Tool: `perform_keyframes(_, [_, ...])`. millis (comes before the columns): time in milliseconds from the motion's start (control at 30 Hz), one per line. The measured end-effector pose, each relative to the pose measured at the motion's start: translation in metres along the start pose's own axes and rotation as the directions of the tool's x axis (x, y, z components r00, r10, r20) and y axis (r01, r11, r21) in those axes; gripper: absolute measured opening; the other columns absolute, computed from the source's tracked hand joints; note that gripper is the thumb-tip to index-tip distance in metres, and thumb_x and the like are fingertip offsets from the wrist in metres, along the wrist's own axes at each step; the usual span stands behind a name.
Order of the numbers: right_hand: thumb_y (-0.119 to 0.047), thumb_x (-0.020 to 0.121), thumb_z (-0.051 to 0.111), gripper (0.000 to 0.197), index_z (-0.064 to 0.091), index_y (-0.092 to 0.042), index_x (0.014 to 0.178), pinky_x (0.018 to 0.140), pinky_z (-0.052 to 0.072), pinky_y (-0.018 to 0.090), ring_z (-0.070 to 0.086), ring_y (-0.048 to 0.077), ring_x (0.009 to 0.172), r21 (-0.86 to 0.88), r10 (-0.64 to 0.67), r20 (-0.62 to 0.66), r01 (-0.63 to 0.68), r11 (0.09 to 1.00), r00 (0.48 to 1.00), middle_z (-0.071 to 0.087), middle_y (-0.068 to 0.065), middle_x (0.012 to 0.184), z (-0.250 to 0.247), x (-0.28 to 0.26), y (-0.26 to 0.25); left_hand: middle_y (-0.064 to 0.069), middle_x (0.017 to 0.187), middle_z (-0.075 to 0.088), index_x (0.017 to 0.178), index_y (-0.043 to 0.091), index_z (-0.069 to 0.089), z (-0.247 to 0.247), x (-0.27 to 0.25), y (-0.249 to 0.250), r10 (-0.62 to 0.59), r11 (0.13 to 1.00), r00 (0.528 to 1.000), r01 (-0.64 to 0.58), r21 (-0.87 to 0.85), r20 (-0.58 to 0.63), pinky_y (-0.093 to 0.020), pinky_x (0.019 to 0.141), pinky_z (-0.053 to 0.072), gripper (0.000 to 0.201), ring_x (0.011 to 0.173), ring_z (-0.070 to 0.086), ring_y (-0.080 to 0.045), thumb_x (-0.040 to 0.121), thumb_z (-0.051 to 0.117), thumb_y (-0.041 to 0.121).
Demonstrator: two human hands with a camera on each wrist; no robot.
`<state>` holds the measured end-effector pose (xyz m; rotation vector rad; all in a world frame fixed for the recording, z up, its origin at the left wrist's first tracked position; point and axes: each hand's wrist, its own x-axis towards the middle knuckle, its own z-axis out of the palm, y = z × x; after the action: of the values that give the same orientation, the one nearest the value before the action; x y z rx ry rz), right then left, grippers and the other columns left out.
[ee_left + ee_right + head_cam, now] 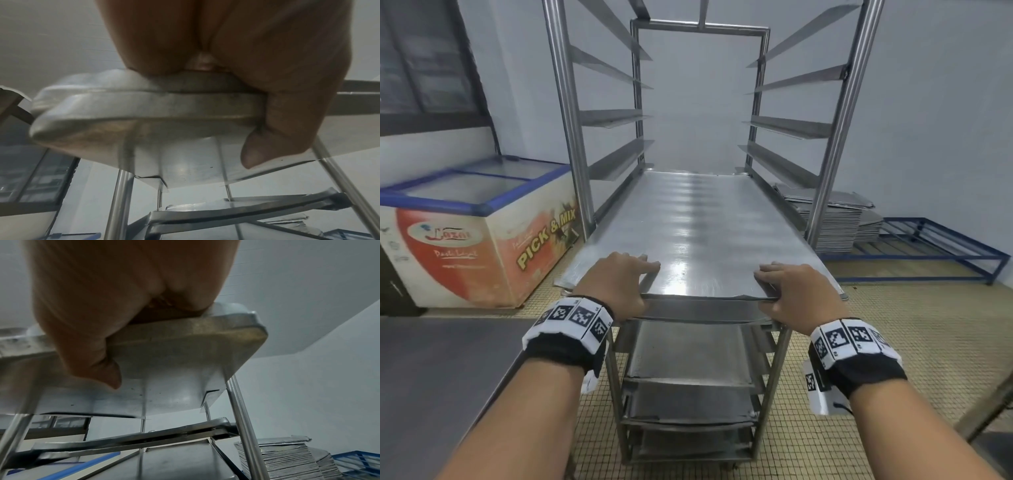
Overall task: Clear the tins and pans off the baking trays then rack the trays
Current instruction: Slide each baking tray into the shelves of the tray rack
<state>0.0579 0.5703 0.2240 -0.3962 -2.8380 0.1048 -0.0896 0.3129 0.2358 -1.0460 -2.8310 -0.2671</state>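
Note:
A bare steel baking tray point(698, 226) lies level in the tall steel rack point(565, 113), its near edge sticking out toward me. My left hand point(619, 277) grips the near left of that edge, fingers on top and thumb point(259, 154) under the tray point(144, 104). My right hand point(787, 291) grips the near right the same way, thumb point(111, 374) beneath the tray point(185, 340). Several more trays point(688, 353) sit on the rails below. No tins or pans show on the tray.
A chest freezer point(472, 229) with a blue rim stands left of the rack. A pile of flat trays point(835, 216) rests on a low blue frame point(935, 250) at the right. A grey worktop point(431, 377) lies at the lower left. The upper rails point(787, 82) hold nothing.

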Motion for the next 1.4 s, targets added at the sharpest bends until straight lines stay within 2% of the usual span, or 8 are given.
perform_keyframes(367, [-0.035, 0.073, 0.067, 0.041, 0.066, -0.021, 0.112, 0.090, 0.054, 0.043, 0.062, 0.021, 0.112, -0.032, 0.041, -0.001, -0.041, 0.999, 0.999, 0.067, -0.007, 0.118, 0.013, 0.062, 0.016, 0.002, 0.151, 0.046, 0.141, 0.041, 0.047, 0.006, 0.065, -0.010, -0.030, 0.999, 0.999, 0.030, -0.035, 0.021, -0.036, 0.109, 0.043, 0.075, 0.135, 0.047, -0.022, 0.073, 0.067, 0.017])
perform_keyframes(467, [-0.031, 0.072, 0.065, 0.041, 0.068, -0.021, 0.111, 0.090, 0.054, 0.043, 0.063, 0.022, 0.111, -0.019, 0.042, -0.003, -0.042, 0.999, 0.999, 0.068, -0.007, 0.117, 0.015, 0.084, 0.022, 0.002, 0.152, 0.045, 0.140, 0.040, 0.049, 0.006, 0.086, -0.011, -0.037, 0.997, 0.999, 0.039, -0.062, 0.021, -0.036, 0.109, 0.043, 0.075, 0.135, 0.047, -0.023, 0.072, 0.062, 0.010])
perform_keyframes(600, [-0.030, 0.072, 0.065, 0.039, 0.070, -0.020, 0.109, 0.091, 0.054, 0.043, 0.064, 0.022, 0.110, -0.012, 0.048, -0.011, -0.048, 0.999, 0.999, 0.070, -0.005, 0.114, 0.022, 0.113, 0.030, 0.003, 0.151, 0.045, 0.131, 0.034, 0.060, 0.005, 0.113, -0.015, -0.026, 0.998, 0.999, 0.027, -0.056, 0.019, -0.035, 0.111, 0.040, 0.062, 0.135, 0.047, -0.019, 0.072, 0.063, 0.014])
perform_keyframes(667, [-0.032, 0.072, 0.066, 0.038, 0.070, -0.021, 0.108, 0.090, 0.054, 0.042, 0.065, 0.022, 0.108, -0.019, 0.050, -0.019, -0.051, 0.999, 0.999, 0.071, -0.005, 0.113, 0.026, 0.127, 0.034, 0.003, 0.150, 0.048, 0.122, 0.031, 0.064, 0.005, 0.126, -0.017, -0.018, 0.999, 1.000, 0.018, -0.043, 0.017, -0.036, 0.108, 0.042, 0.054, 0.132, 0.050, -0.019, 0.071, 0.063, 0.016])
perform_keyframes(867, [-0.035, 0.069, 0.066, 0.038, 0.070, -0.023, 0.106, 0.086, 0.055, 0.039, 0.066, 0.021, 0.104, -0.038, 0.054, -0.051, -0.056, 0.998, 0.997, 0.072, -0.006, 0.110, 0.037, 0.167, 0.045, 0.006, 0.144, 0.054, 0.122, 0.035, 0.064, 0.007, 0.166, -0.024, -0.023, 0.999, 1.000, 0.023, -0.022, 0.005, -0.033, 0.101, 0.047, 0.057, 0.123, 0.057, -0.021, 0.069, 0.061, 0.014])
perform_keyframes(1000, [-0.039, 0.067, 0.062, 0.037, 0.069, -0.024, 0.100, 0.081, 0.056, 0.035, 0.067, 0.022, 0.100, -0.061, 0.038, -0.058, -0.041, 0.997, 0.998, 0.072, -0.006, 0.109, 0.044, 0.190, 0.053, 0.007, 0.138, 0.059, 0.117, 0.033, 0.067, 0.011, 0.189, -0.031, -0.029, 0.999, 1.000, 0.029, -0.017, -0.009, -0.023, 0.090, 0.045, 0.054, 0.118, 0.059, -0.020, 0.068, 0.060, 0.013])
perform_keyframes(1133, [-0.041, 0.066, 0.060, 0.037, 0.068, -0.025, 0.098, 0.078, 0.056, 0.033, 0.067, 0.021, 0.098, -0.078, 0.028, -0.078, -0.034, 0.996, 0.997, 0.072, -0.008, 0.109, 0.049, 0.206, 0.057, 0.009, 0.145, 0.053, 0.130, 0.043, 0.060, 0.015, 0.209, -0.037, -0.035, 0.999, 0.999, 0.035, -0.027, -0.008, -0.025, 0.096, 0.045, 0.069, 0.123, 0.058, -0.019, 0.066, 0.060, 0.015])
perform_keyframes(1400, [-0.038, 0.067, 0.063, 0.032, 0.068, -0.025, 0.096, 0.077, 0.055, 0.032, 0.066, 0.021, 0.097, -0.054, 0.028, -0.103, -0.033, 0.998, 0.994, 0.071, -0.009, 0.109, 0.055, 0.229, 0.064, 0.010, 0.140, 0.057, 0.127, 0.042, 0.062, 0.021, 0.235, -0.045, -0.010, 1.000, 0.999, 0.010, -0.020, -0.031, -0.029, 0.100, 0.048, 0.067, 0.120, 0.060, -0.019, 0.065, 0.064, 0.018])
